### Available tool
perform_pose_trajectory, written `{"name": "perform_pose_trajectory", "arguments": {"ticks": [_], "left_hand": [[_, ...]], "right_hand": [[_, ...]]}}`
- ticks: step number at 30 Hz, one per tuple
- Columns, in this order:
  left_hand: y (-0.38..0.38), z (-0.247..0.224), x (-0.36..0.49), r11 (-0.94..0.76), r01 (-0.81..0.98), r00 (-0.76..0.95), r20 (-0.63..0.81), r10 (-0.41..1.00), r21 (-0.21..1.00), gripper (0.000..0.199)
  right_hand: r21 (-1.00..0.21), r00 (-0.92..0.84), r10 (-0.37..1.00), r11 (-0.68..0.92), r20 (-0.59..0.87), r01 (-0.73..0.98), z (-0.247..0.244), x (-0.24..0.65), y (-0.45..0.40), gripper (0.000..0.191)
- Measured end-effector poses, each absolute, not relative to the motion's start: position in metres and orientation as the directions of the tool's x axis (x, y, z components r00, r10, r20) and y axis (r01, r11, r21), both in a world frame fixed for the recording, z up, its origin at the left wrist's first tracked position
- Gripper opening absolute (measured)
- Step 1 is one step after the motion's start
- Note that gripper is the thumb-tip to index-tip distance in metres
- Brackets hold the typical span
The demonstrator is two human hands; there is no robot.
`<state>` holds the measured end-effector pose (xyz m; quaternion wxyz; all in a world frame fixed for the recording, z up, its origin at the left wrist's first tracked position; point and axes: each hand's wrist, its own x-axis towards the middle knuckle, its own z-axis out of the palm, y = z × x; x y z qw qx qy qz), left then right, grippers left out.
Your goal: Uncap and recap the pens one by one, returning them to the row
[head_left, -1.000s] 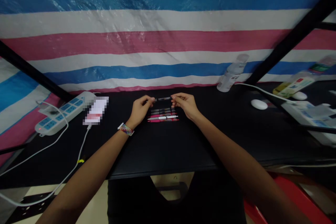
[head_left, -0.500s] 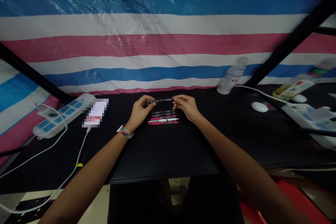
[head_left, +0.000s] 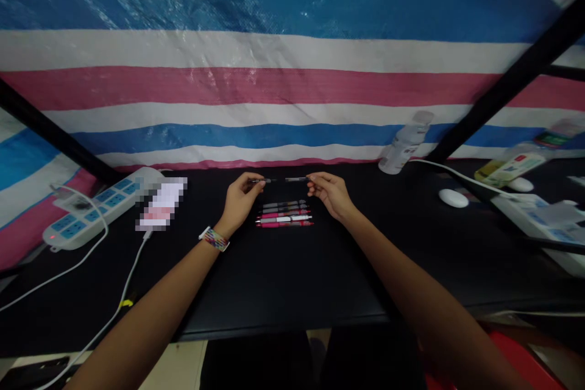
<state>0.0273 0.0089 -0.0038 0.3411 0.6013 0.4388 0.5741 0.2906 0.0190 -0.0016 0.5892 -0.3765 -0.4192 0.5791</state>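
My left hand (head_left: 241,197) pinches a dark pen piece (head_left: 269,180) whose thin end points right. Facing it across a small gap, my right hand (head_left: 333,194) holds a dark, partly clear piece (head_left: 295,180) that looks like a pen cap or barrel. Both pieces are level, just above the black table. Below them, between the hands, several pens lie in a stacked row: dark ones at the back, then pink ones, a white pen (head_left: 286,219) and a red pen (head_left: 287,224) at the front.
On the left are a power strip (head_left: 103,204), a blurred-out phone (head_left: 162,204) and a white cable. To the right stand a clear bottle (head_left: 402,146) and a bottle of yellow liquid (head_left: 514,164), with a white mouse (head_left: 453,198) and another power strip (head_left: 539,219). Striped sheeting hangs behind.
The dark pen held between both hands is now in two separate pieces, with a gap between them. My hands have moved slightly apart. The view has tilted a little upward.
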Motion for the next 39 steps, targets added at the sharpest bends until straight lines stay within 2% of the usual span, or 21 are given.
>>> {"name": "perform_pose_trajectory", "arguments": {"ticks": [11, 29, 39], "left_hand": [[0.0179, -0.0148, 0.0224, -0.399, 0.151, -0.075, 0.413, 0.908, 0.905, 0.022], [0.0158, -0.0090, 0.0225, -0.398, 0.131, -0.094, 0.411, 0.907, 0.908, 0.020], [0.0156, -0.0098, 0.0231, -0.374, 0.087, -0.077, 0.380, 0.922, 0.924, 0.019]], "right_hand": [[-0.945, 0.040, 0.997, 0.071, 0.062, -0.320, -0.0019, 0.2999, 0.0251, 0.031], [-0.939, 0.009, 0.999, 0.042, 0.042, -0.342, -0.0006, 0.3010, 0.0217, 0.033], [-0.929, -0.015, 0.999, -0.046, -0.043, -0.366, 0.0034, 0.2983, 0.0213, 0.018]]}}
